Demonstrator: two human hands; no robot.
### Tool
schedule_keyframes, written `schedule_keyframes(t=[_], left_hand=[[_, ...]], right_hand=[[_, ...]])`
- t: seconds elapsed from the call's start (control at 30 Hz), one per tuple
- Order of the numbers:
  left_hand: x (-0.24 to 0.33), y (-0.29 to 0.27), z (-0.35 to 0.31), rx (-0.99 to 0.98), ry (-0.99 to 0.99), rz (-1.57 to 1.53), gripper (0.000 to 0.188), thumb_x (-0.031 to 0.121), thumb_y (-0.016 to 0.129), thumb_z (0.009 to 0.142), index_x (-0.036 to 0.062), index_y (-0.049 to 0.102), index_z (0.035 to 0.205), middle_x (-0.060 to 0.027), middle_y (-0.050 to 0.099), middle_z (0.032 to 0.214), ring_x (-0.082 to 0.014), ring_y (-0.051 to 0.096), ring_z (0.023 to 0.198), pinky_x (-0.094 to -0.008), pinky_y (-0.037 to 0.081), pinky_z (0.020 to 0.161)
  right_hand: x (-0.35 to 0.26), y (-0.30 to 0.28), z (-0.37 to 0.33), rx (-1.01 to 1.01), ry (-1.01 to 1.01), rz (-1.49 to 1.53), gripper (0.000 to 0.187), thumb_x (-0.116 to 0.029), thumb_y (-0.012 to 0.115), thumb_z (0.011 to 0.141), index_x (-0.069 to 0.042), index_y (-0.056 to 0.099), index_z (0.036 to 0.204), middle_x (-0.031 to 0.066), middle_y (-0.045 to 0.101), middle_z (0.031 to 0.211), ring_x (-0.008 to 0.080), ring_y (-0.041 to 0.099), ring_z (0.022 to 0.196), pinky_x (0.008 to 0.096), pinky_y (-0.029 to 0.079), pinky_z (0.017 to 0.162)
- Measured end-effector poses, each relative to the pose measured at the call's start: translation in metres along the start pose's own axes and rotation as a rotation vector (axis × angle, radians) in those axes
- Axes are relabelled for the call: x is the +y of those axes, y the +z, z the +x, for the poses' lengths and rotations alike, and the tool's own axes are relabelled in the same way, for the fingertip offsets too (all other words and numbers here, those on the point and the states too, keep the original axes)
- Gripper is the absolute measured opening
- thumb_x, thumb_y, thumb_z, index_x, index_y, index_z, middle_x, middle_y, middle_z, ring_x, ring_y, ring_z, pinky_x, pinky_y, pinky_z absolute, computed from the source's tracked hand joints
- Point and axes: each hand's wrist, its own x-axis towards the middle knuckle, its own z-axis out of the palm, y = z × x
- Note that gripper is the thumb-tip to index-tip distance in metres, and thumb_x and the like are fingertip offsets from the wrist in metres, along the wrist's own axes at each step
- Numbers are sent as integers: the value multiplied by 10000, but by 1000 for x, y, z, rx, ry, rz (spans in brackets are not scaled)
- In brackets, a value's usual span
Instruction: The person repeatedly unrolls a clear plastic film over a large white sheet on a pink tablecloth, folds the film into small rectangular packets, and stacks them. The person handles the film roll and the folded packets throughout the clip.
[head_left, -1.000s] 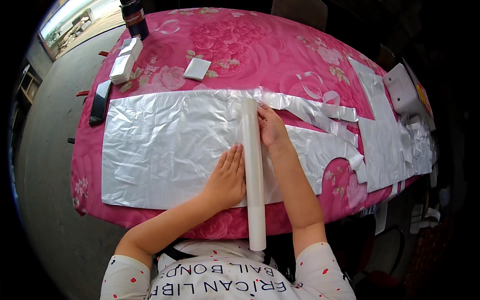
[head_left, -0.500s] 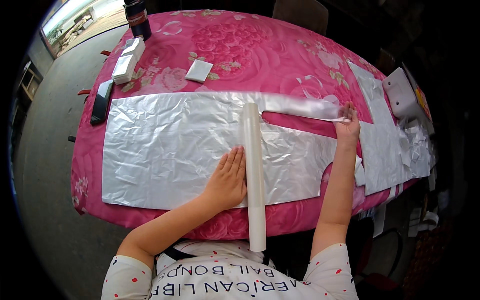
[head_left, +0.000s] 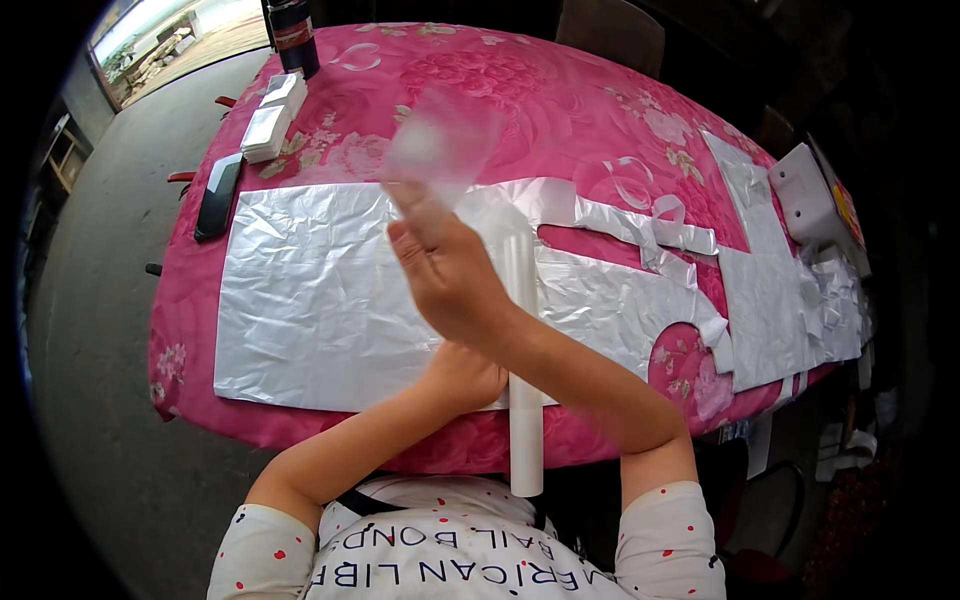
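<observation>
The right hand (head_left: 440,255), which half a second ago reached far right to the foil strip's edge, has swung back over the middle and now pinches a blurred, clear piece of film (head_left: 445,140) raised above the bench (head_left: 560,90). The left hand (head_left: 465,375) stays pressed flat on the silver foil sheet (head_left: 310,290), beside the white roll (head_left: 523,360) lying across the sheet and overhanging the near edge. Cut foil scraps (head_left: 790,300) lie to the right.

Silver foil sheet (head_left: 330,290) lies flat; white roll (head_left: 524,370) across it.
</observation>
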Motion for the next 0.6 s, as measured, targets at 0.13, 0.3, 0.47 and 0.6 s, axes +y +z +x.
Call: schedule_keyframes(t=[0.13, 0.3, 0.47, 0.6], left_hand=[[-4, 18, -2, 82, 30, 139, 604, 320, 383, 874, -132, 383, 1275, -286, 375, 1356, -381, 341, 1301, -490, 249, 1065], [4, 19, 3, -18, -6, 24, 597, 243, 382, 860, -133, 304, 1319, -286, 291, 1403, -378, 255, 1342, -471, 185, 1098], [-3, 13, -4, -14, -45, -22, 612, 205, 384, 839, -140, 264, 1331, -296, 253, 1413, -392, 209, 1353, -469, 147, 1111], [2, 9, -1, 18, -45, -114, 597, 156, 402, 819, -118, 276, 1335, -289, 270, 1407, -391, 231, 1344, -465, 165, 1109]], right_hand=[[35, 121, -17, -362, -182, -365, 392, -131, 482, 876, 8, 484, 1242, 220, 419, 1334, 367, 283, 1322, 453, 249, 1072], [75, 204, -36, -531, -59, -448, 441, -154, 463, 876, 5, 442, 1286, 242, 299, 1413, 371, 167, 1368, 465, 176, 1100], [5, 176, -39, -878, -111, -293, 758, -301, 570, 824, -10, 201, 1419, 260, 165, 1461, 386, 106, 1379, 446, 138, 1115], [-13, 125, -41, -776, -34, -59, 769, -240, 598, 818, -6, 179, 1420, 266, 203, 1443, 389, 189, 1354, 422, 178, 1108]])
